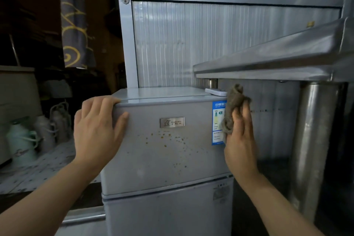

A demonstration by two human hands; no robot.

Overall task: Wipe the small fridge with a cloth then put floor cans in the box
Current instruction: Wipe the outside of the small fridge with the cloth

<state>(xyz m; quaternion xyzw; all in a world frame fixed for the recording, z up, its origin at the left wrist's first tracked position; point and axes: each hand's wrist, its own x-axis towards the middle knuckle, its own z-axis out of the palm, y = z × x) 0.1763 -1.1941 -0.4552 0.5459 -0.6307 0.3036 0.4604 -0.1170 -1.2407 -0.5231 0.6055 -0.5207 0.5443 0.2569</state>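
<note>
Wiping step in hand, by the look of it: cans and box nowhere in view, so that half of the task not yet begun

Fridge (168, 149) standing upright, long axis vertical, two doors stacked, front facing the camera, tucked between a dark open area on the left and a steel table (277, 57) on the right, back to a ribbed wall panel (191, 44)

Left hand (95, 130) bracing the upper left corner of the top door, fingers curled over the top edge, thumb flat on the door face

Right hand (239, 136) at the door's upper right edge, fingers mostly straight, pressing a bunched brownish cloth (232, 109) against the edge beside the blue label (218, 122); thumb hidden, so cannot tell whether pinching the cloth or only pushing it

Cloth crumpled, stretched roughly vertical, top end rising just past the fridge top near a small white object (215, 92) lying there

Orange-brown specks (168, 138) scattered across the door below the badge (172, 122), apparently still unwiped

Next move likely calling for: cloth drawn left across the door face and over the specks, with firm pressure, left hand keeping the fridge from shifting; care needed at the label's edge to avoid lifting it
</note>
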